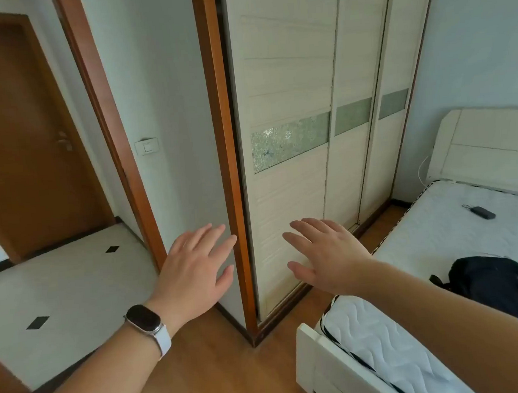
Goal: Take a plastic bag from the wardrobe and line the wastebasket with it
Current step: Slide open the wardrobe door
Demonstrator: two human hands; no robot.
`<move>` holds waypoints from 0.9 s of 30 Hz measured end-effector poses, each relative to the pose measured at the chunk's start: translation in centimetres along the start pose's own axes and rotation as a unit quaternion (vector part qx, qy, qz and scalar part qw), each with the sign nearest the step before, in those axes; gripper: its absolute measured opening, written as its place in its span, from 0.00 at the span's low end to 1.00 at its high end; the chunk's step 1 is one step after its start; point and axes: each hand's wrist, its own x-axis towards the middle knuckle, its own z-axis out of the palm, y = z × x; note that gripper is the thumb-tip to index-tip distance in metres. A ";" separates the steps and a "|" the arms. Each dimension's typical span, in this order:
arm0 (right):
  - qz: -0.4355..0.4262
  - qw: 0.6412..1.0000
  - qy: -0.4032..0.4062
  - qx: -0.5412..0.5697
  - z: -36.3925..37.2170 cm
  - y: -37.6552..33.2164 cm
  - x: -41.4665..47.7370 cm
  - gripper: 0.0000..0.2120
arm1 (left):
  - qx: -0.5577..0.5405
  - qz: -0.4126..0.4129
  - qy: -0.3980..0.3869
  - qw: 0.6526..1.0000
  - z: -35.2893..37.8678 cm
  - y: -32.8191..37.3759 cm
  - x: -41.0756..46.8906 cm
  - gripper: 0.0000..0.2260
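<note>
With both arms stretched out low in the middle of the frame, the person's left hand [195, 263] and right hand [324, 250] hang flat and spread, fingers wide, palms down, holding nothing and touching nothing that I can make out. A dark-faced watch [145, 320] on a white strap sits on the left wrist. Just beyond the fingertips stands the wardrobe [287, 101], filling the centre and upper right, its pale sliding panels shut, each crossed by a greenish patterned band. The plastic bag is not to be seen, presumably behind those panels, and no wastebasket shows anywhere. I would guess the nearest panel slides sideways and wants a flat palm or fingertips at its edge, beside the brown wooden frame [223, 137]. The bag itself should be feather-light, limp and rather slick, best pinched at its mouth and shaken open. At lower right lies the bed [371, 336] with a black bag [500, 286] on it; at upper left, a brown door [14, 138].
</note>
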 end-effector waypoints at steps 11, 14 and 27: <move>-0.015 1.000 0.015 0.022 5.4 6.2 5.8 0.34 | 0.018 -0.005 -0.024 1.000 6.0 0.3 7.0 0.23; -0.019 0.999 0.014 0.040 6.9 9.4 8.3 0.35 | 0.029 -0.009 -0.029 0.999 7.6 0.6 10.7 0.23; -0.071 0.993 0.079 0.048 10.5 24.6 19.1 0.28 | 0.077 -0.038 -0.043 0.995 12.4 2.4 27.0 0.22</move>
